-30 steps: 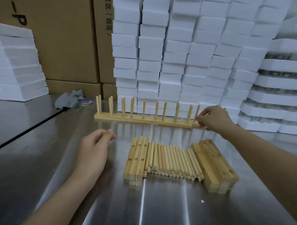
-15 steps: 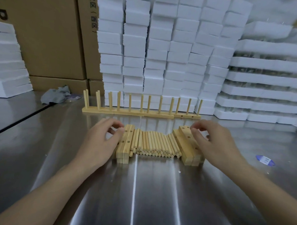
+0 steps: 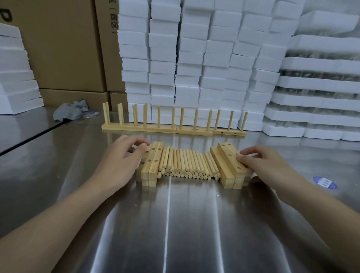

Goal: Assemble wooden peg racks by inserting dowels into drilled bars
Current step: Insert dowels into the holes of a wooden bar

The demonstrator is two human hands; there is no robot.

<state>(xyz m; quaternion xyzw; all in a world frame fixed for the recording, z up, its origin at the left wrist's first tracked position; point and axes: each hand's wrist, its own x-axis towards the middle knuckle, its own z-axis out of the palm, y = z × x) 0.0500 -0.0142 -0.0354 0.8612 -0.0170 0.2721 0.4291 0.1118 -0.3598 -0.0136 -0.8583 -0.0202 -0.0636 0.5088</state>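
Note:
A row of loose dowels [image 3: 187,164] lies on the steel table, flanked by a left stack of drilled bars [image 3: 151,166] and a right stack of drilled bars [image 3: 228,164]. My left hand [image 3: 121,160] rests against the outer side of the left stack, fingers bent over its far end. On the outer side of the right stack lies my right hand [image 3: 261,163], its fingertips touching the top bar. Behind them stands a line of finished peg racks [image 3: 173,129] with upright dowels.
White foam blocks [image 3: 198,61] are stacked high behind the racks, and cardboard boxes [image 3: 62,40] stand at the back left. A grey rag [image 3: 70,111] lies near the table seam at far left. A blue sticker [image 3: 324,181] sits on the table at right.
My right hand left the finished rack and came down beside the right bar stack. My left hand moved right to the left stack. The camera dipped closer.

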